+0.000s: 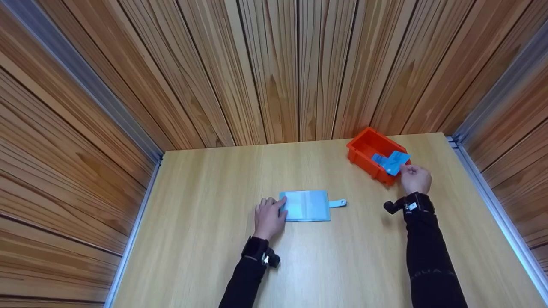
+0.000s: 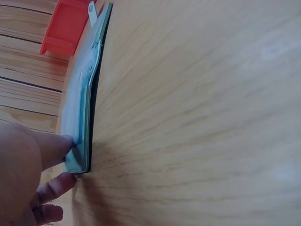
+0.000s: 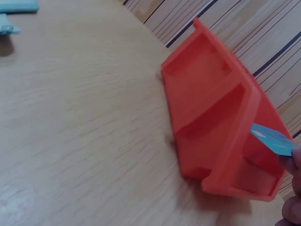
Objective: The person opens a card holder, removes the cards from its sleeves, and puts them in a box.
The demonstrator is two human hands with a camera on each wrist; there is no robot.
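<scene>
A light-blue card holder [image 1: 316,206] lies spread open on the table, its snap strap pointing right. My left hand [image 1: 269,217] rests at its left end; in the left wrist view the thumb [image 2: 59,147] presses on its top face, with other fingertips beside the edge. Over the near right rim of an orange-red bin [image 1: 364,155], my right hand [image 1: 416,178] pinches a blue card [image 1: 396,161] between thumb and fingers. More blue [image 1: 378,159] shows beside that card inside the bin. The right wrist view shows the held card [image 3: 273,140] tilted above the bin's rim.
The wooden table [image 1: 205,239] ends at a plank wall [image 1: 274,85] right behind the bin. Metal rails [image 1: 501,201] run along both sides. The card holder sits left of and nearer than the bin.
</scene>
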